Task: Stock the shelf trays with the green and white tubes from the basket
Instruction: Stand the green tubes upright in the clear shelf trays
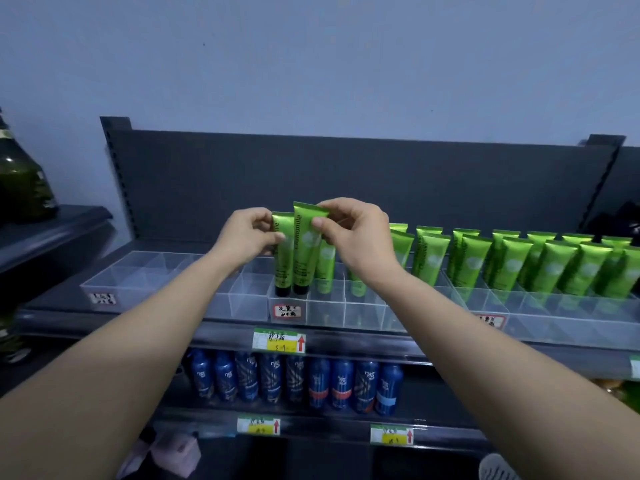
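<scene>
Two green tubes with black caps stand cap-down in one compartment of the clear divided shelf tray [287, 308]. My left hand [247, 233] grips the left tube [282, 258] near its top. My right hand [353, 230] pinches the crimped top of the right tube [304, 251]. Just behind them stands a third green tube [325, 268]. More green tubes [512, 263] fill the tray compartments to the right in rows. The basket is not in view.
Clear compartments [145, 271] on the left of the top shelf hold nothing. Blue bottles [294, 379] line the shelf below, behind price tags [278, 340]. A dark green bottle [20, 181] stands on a side shelf at far left. A dark back panel [346, 181] rises behind the trays.
</scene>
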### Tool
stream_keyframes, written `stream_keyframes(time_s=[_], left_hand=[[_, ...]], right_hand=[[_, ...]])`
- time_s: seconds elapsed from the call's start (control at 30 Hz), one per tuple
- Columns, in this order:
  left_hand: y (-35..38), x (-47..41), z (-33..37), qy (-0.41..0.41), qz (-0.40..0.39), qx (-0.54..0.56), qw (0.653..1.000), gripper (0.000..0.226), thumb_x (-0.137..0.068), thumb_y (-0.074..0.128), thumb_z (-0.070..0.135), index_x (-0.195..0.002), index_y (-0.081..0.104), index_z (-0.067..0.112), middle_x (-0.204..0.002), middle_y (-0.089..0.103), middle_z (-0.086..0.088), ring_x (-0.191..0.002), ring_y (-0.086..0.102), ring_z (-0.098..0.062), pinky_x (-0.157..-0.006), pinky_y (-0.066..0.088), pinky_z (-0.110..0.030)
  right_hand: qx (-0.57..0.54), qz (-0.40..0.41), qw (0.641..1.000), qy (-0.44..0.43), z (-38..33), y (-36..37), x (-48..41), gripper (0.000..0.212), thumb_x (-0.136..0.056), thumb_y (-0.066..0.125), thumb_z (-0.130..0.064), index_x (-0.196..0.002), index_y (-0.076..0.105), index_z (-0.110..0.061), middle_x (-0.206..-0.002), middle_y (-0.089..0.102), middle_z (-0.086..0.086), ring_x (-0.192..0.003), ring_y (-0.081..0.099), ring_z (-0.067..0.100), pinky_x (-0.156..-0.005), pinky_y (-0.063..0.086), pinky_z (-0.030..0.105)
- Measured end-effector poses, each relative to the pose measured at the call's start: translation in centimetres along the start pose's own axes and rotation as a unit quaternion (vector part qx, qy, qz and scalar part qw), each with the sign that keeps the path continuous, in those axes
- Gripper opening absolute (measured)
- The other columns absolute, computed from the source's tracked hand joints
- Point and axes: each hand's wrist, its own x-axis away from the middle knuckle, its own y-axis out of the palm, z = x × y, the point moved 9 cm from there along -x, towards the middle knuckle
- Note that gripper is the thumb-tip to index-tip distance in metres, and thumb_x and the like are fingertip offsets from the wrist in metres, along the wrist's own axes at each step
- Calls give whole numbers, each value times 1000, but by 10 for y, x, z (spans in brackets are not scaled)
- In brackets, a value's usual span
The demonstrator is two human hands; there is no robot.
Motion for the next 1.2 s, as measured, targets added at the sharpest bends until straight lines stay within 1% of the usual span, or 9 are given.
stream_keyframes(time_s=[0.1, 0.2, 0.4, 0.63, 0.77, 0.87, 1.0, 1.1, 1.2], left_hand=[[-1, -8, -12, 1, -13, -6, 1000, 16, -78, 68, -9, -82, 60, 4, -73, 57, -10, -66, 60, -23, -59, 56, -30], [1, -12, -23, -5, -22, 7, 1000, 15, -78, 68, -11, -86, 63, 1, -78, 58, -16, -67, 60, -22, -54, 55, -21], [8, -17, -43, -28, -45, 32, 998, 23, -78, 68, -11, -80, 66, 12, -72, 64, -3, -65, 64, -14, -58, 55, -22], [12, -20, -58, -43, -50, 48, 997, 27, -84, 61, -10, -79, 65, 16, -75, 64, -4, -68, 63, -14, -72, 56, -33], [13, -20, -58, -40, -64, 55, 996, 25, -84, 61, -10, -81, 66, 15, -76, 65, -4, -68, 64, -12, -67, 58, -27], [13, -22, -58, -39, -68, 47, 996, 23, -84, 62, -7, -84, 66, 16, -79, 65, -6, -71, 63, -15, -71, 57, -31], [13, -22, -57, -35, -65, 45, 996, 25, -85, 61, -8, -81, 64, 17, -76, 63, -3, -68, 62, -12, -61, 56, -21], [12, -21, -57, -39, -64, 48, 996, 25, -85, 61, -9, -81, 64, 16, -77, 64, -4, -70, 63, -13, -60, 56, -20], [11, -20, -58, -41, -67, 41, 996, 23, -85, 61, -8, -83, 64, 14, -79, 65, -6, -72, 64, -15, -63, 57, -23]], right_hand=[[14, -8, 1000, 5, 3, 11, -3, 16, -80, 76, -20, -95, 74, -21, -75, 70, -4, -71, 67, 18, -76, 56, 41], [32, -16, 999, 12, 6, 18, -4, 17, -81, 75, -18, -98, 74, -19, -75, 68, -5, -69, 66, 19, -73, 55, 32], [60, -44, 997, 27, 24, 36, -5, 19, -83, 73, -18, -102, 74, -16, -73, 64, -8, -64, 56, 7, -68, 47, 23], [62, -96, 991, 70, 52, 61, 4, 20, -87, 69, -15, -106, 73, -13, -69, 58, -18, -62, 54, -2, -73, 50, 25], [52, -93, 990, 97, 64, 66, 4, 18, -86, 71, -16, -103, 73, -15, -69, 62, -15, -65, 60, 7, -79, 57, 37], [51, -80, 990, 101, 66, 66, 2, 16, -85, 72, -16, -101, 74, -15, -68, 62, -13, -67, 61, 12, -79, 57, 41], [37, -77, 991, 108, 69, 67, 3, 16, -85, 71, -16, -102, 73, -16, -71, 64, -11, -69, 62, 12, -80, 57, 42], [36, -80, 991, 101, 67, 68, 5, 17, -85, 71, -17, -102, 73, -16, -78, 68, -5, -73, 64, 14, -81, 57, 40], [47, -80, 992, 89, 65, 67, 7, 18, -86, 70, -19, -104, 72, -17, -79, 68, -6, -74, 62, 10, -79, 56, 33]])
